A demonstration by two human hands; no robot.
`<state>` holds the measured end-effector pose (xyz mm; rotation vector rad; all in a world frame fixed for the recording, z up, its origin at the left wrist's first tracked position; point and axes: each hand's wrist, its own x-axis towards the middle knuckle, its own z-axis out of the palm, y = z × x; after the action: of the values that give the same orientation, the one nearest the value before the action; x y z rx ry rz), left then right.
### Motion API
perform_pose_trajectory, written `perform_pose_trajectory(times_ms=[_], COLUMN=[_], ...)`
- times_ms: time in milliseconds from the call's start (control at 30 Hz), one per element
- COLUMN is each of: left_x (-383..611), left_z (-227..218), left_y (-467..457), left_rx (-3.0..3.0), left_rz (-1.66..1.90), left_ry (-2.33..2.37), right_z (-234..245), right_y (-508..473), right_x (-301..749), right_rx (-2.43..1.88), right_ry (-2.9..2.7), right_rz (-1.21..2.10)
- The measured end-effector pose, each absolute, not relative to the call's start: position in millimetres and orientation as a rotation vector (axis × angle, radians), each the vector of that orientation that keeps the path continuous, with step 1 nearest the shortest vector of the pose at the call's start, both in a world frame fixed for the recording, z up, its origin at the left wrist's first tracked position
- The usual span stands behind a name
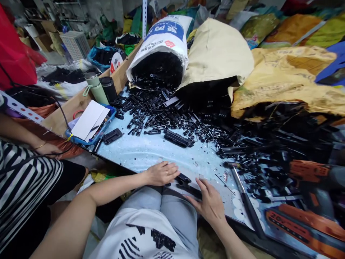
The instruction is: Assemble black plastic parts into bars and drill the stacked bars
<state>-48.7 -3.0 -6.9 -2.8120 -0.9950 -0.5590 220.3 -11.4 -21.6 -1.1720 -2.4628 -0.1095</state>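
Along the near table edge, above my lap, lies a long black plastic part [192,190] with a raised black piece [183,177] at its left end. My left hand [163,173] is closed over that left end, fingers together and a ring on one; its thumb is hidden. At the other end is my right hand [211,203], thumb and fingers spread on either side of the part, not visibly squeezing it. To the right of this hand lie a hammer [246,201] with a dark grip and a thin metal rod [225,184].
An orange cordless drill [304,219] stands at the right. Loose black parts and pins [161,111] spill from a white sack [164,46] and a cream sack [215,54]. A blue tray [88,142], bottles [94,88] and a co-worker's arm [24,133] are at the left.
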Motion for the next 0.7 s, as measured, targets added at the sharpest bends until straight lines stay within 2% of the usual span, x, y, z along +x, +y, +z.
perform_pose_trajectory(times_ms=[67, 167, 333, 433, 533, 633, 700], left_x=[-41, -26, -22, -25, -21, -8, 4], left_z=[-6, -1, 19, 42, 69, 84, 82], left_y=[12, 28, 23, -2, -37, -66, -77], left_rx=[-2.887, -2.971, -2.957, -3.026, -3.219, -3.17, -2.974], left_rz=[-0.436, -0.286, -0.417, -0.706, -1.181, -1.672, -1.952], left_ry=[-0.822, -0.955, -1.296, -1.191, -0.945, -0.912, -0.928], right_z=[-25, -17, 32, 70, 95, 92, 74], right_y=[-12, -2, 16, 8, -12, -32, -40], right_x=[237, 245, 241, 235, 223, 202, 180], right_rx=[-1.239, -1.145, -0.794, -0.611, -0.352, -0.21, -0.193], right_ry=[-2.495, -2.578, -2.649, -2.612, -2.421, -2.194, -1.96], right_rz=[-0.272, -0.322, 0.023, 0.328, 0.74, 1.021, 1.072])
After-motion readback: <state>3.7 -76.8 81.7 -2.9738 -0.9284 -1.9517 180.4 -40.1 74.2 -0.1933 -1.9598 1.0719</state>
